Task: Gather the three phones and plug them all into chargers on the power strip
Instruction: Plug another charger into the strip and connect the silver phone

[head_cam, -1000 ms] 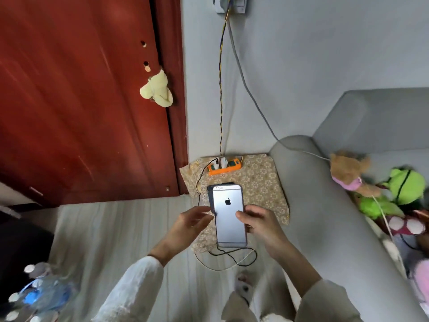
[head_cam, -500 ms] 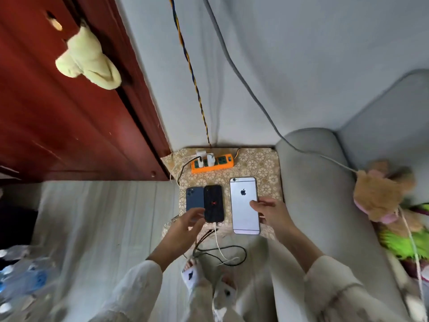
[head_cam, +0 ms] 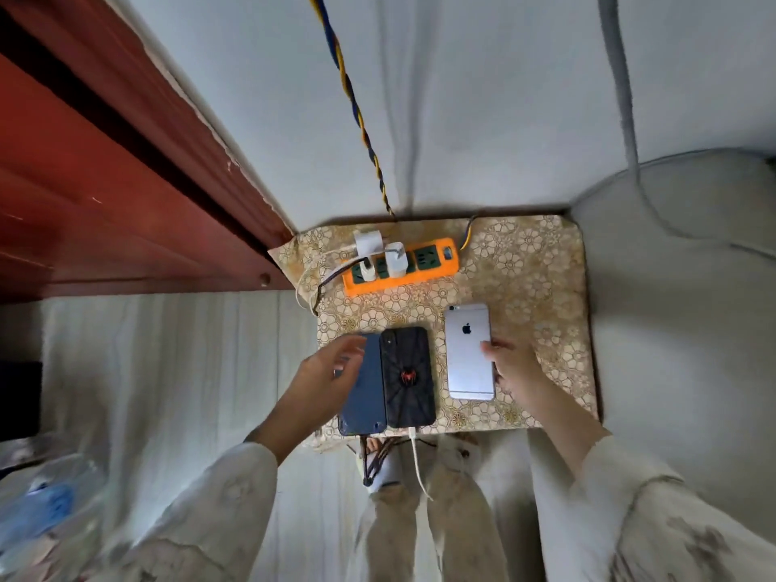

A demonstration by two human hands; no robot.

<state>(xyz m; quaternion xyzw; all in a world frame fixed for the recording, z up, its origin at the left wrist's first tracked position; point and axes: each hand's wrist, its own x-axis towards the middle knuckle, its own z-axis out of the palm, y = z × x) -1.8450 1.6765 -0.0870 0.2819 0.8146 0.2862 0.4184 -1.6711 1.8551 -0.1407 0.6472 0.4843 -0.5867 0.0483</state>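
So, three phones lie backs-up on the patterned bench by the wall, w/ the orange power strip toward the wall side. Blue phone & black phone sit touching side by side; silver phone lies just beside them, a gap between. Left hand hovers over the blue phone's left edge, fingers loosely spread, not clamped on anything. Right hand rests at the silver phone's right edge, fingertips touching it, fingers apart, no real grip. Two white chargers plugged into the strip's left end. White cable runs from the black phone's near end; can't tell whether the blue one is plugged in. Silver phone has no cable visible.
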